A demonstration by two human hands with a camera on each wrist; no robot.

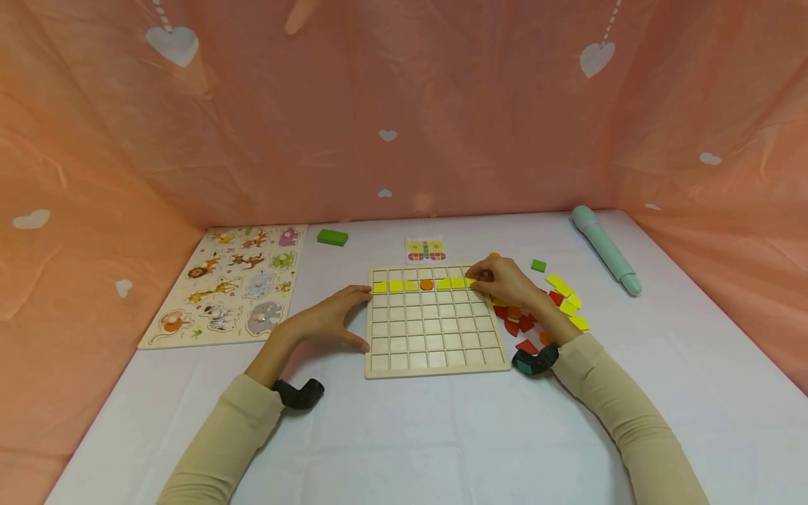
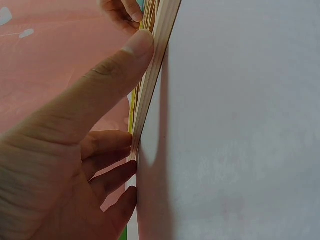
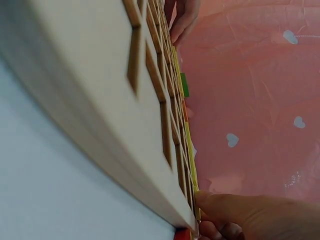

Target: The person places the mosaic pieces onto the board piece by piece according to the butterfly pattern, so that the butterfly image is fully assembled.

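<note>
A wooden grid board (image 1: 435,344) lies in front of the person. Near its far edge runs a row of yellow tiles (image 1: 395,286) with an orange round piece (image 1: 426,285) in the middle. The left hand (image 1: 328,319) rests against the board's left edge, thumb and fingers spread apart and touching the side. At the row's right end, the right hand (image 1: 501,277) pinches a yellow tile (image 1: 470,282) between thumb and curled fingers. In the right wrist view, the right hand's thumb (image 3: 220,202) presses on yellow at the board's edge. A small picture card (image 1: 426,250) lies just beyond the board.
Loose red pieces (image 1: 527,346), yellow tiles (image 1: 578,322) and orange pieces lie right of the board, partly under the right forearm. An animal puzzle (image 1: 221,287) sits at the left. Farther back are a green block (image 1: 332,237), a green square (image 1: 539,266) and a mint-green stick-shaped object (image 1: 607,250).
</note>
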